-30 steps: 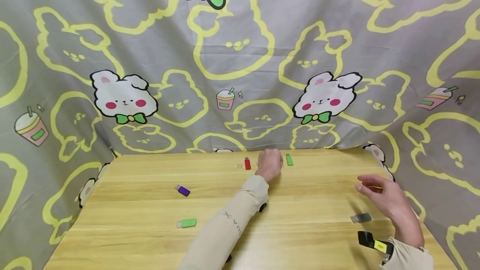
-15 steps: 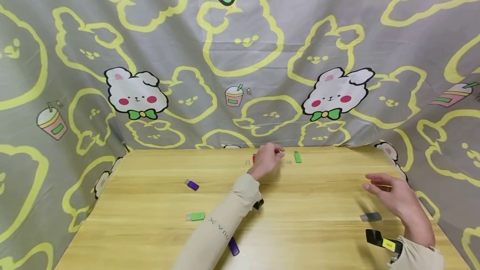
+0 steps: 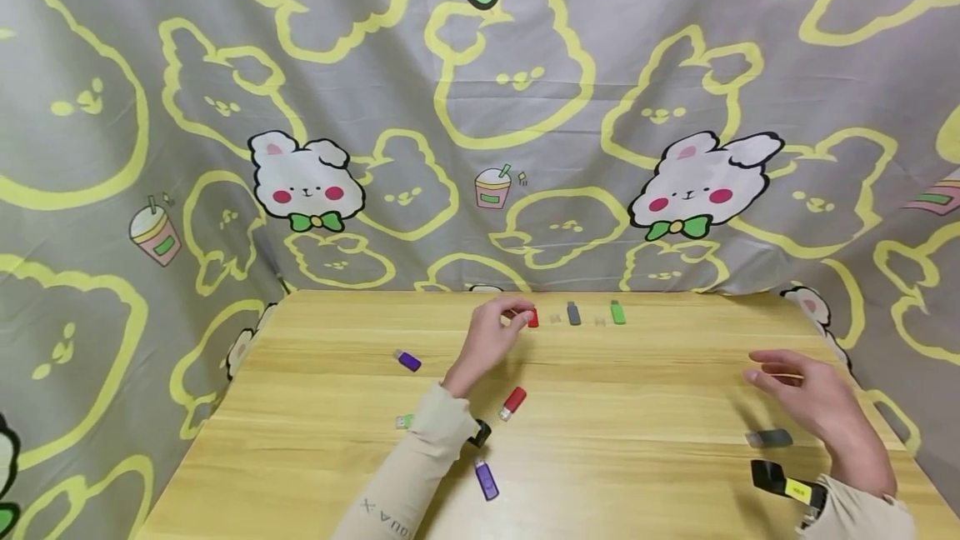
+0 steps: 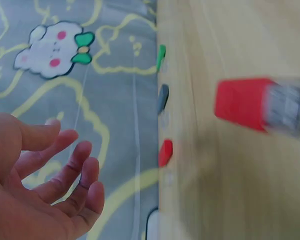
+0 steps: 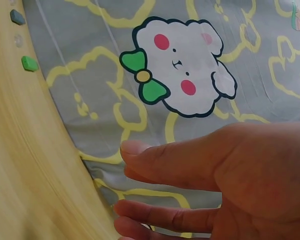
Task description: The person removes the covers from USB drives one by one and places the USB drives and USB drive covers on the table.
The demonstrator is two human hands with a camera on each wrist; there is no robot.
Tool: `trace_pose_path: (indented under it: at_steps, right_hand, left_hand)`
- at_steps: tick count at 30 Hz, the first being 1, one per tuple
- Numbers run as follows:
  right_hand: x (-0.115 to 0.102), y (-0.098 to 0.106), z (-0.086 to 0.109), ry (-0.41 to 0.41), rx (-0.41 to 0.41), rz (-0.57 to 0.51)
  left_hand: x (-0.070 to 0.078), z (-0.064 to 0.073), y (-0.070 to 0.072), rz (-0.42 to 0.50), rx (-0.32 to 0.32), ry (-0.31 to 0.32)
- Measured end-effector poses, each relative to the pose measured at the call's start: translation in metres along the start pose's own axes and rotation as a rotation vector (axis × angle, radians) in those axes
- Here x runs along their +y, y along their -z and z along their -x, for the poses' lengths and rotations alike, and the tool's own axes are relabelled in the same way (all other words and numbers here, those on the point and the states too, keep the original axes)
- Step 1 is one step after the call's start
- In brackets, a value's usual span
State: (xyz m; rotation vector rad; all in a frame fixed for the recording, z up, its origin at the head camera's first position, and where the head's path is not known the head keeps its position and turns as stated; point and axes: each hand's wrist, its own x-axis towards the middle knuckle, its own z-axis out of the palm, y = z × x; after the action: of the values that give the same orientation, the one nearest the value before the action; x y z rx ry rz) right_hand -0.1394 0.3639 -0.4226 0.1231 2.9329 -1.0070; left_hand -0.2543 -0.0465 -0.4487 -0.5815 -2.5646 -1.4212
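In the head view my left hand [image 3: 489,338] hovers with loosely bent fingers in front of the back row of USB sticks, its fingertips overlapping a red USB stick [image 3: 533,318]. The left wrist view shows that hand [image 4: 50,185] holding nothing, the red stick [image 4: 165,152] standing apart from it. Along the row follow a grey USB stick [image 3: 573,313] and a green USB stick [image 3: 617,312], with small clear pieces [image 3: 555,318] between them. Over the table's right side hangs my right hand [image 3: 806,390], fingers relaxed and holding nothing, above a dark grey USB stick [image 3: 770,438].
Nearer lie a second red USB stick [image 3: 513,403], a purple one [image 3: 487,479], another purple one [image 3: 408,360], and a green one [image 3: 406,422] partly behind the left sleeve. A patterned curtain [image 3: 405,265] rises at the table's back edge.
My left hand has drawn leftward from the back row, uncovering the grey stick. The nearer red stick has come out from behind the arm. The view has turned slightly left; my right hand keeps its pose.
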Motion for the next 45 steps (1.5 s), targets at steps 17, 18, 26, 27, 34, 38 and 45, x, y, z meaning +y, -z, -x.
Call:
trace_pose_path:
  at_steps: [17,18,26,27,34,38,45]
  right_hand:
    - [0.012,-0.014,-0.012,0.179,-0.115,0.117]
    - [0.014,-0.014,-0.011,0.201,-0.115,0.13]
    - [0.037,-0.021,-0.002,0.309,-0.193,0.236]
    - [0.04,-0.023,0.001,0.331,-0.195,0.245]
    - [0.055,-0.033,0.011,0.384,-0.138,0.269]
    - [0.055,-0.036,0.012,0.276,-0.151,0.297]
    - [0.053,-0.039,0.012,0.226,-0.132,0.287]
  left_hand:
    - [-0.023,0.047,0.05,0.103,0.061,0.101]
    - [-0.022,0.047,0.052,0.115,0.066,0.104]
    - [-0.025,0.051,0.064,0.125,0.088,0.126]
    - [-0.026,0.052,0.064,0.129,0.087,0.124]
    - [-0.028,0.052,0.062,0.159,0.069,0.118]
    - [-0.03,0.052,0.062,0.148,0.058,0.126]
    - [-0.03,0.054,0.061,0.154,0.046,0.128]
